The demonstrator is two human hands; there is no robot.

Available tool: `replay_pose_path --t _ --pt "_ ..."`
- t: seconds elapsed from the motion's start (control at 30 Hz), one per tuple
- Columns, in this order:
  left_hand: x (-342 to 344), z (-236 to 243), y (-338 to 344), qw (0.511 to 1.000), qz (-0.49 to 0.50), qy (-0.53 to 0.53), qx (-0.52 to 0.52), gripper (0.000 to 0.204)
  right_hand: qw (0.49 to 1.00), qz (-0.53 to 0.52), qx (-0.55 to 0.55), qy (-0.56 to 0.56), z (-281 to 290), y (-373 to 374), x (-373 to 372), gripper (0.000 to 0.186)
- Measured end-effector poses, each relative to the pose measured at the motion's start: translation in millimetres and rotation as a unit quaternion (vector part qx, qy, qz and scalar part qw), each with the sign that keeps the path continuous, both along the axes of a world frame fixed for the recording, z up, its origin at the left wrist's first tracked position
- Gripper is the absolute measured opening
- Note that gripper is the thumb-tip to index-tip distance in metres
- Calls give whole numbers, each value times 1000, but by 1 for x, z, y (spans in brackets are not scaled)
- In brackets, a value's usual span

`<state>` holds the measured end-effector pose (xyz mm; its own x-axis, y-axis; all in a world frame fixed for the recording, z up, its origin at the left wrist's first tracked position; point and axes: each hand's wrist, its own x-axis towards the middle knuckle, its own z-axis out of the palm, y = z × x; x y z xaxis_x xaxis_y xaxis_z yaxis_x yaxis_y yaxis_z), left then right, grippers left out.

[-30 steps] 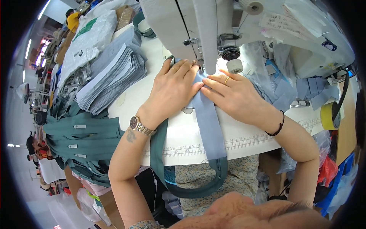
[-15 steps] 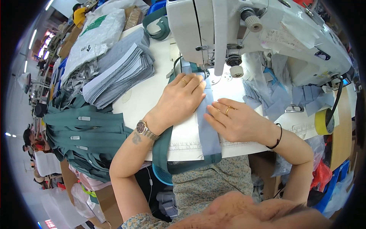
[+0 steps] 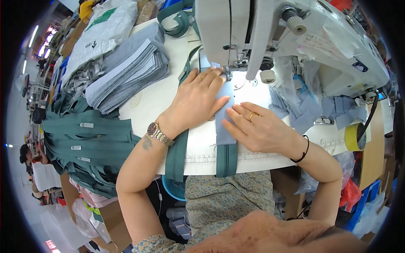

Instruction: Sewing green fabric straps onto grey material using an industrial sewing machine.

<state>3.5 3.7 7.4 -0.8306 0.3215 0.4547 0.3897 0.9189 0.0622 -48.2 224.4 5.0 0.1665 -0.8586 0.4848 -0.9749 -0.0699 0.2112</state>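
Note:
My left hand point(image 3: 194, 99) lies on a pale blue fabric strip point(image 3: 225, 137) just left of the presser foot point(image 3: 228, 72) of a white sewing machine point(image 3: 215, 29), fingertips pressing beside the foot. My right hand point(image 3: 253, 126) rests lower on the same strip, fingers extended and flat. A dark green zipper tape point(image 3: 226, 162) runs under the strip and hangs toward the table's front edge. Another green tape point(image 3: 176, 158) passes under my left wrist and loops up behind the hand.
Stacked blue-grey pieces point(image 3: 124, 80), a white plastic package point(image 3: 95, 36) and piled green zippers point(image 3: 84, 139) are on the left. At right are loose blue pieces point(image 3: 341, 105) and a yellow tape roll point(image 3: 354, 135). Two co-workers point(image 3: 38, 156) point(image 3: 84, 10) work at the far left.
The blue strip and green tape have moved forward under the machine, the hanging loop drawn up. My left hand shifted slightly; my right hand slid down the strip, away from the foot.

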Motion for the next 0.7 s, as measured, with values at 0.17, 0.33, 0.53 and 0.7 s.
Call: replay_pose_path --t 0.17,0.33,0.53,0.7 --pt "-1 -5 0 999 -3 14 49 29 999 -21 34 -31 -1 0 0 36" --pt "1 -8 -2 997 -63 -8 54 27 993 -79 18 -83 -5 -6 -8 36" --pt "-6 -9 -6 995 -49 15 80 26 985 -100 2 -141 -11 -15 -21 34" --pt "-13 -11 -6 993 -55 5 101 26 983 -126 1 -133 -13 -11 -21 36"
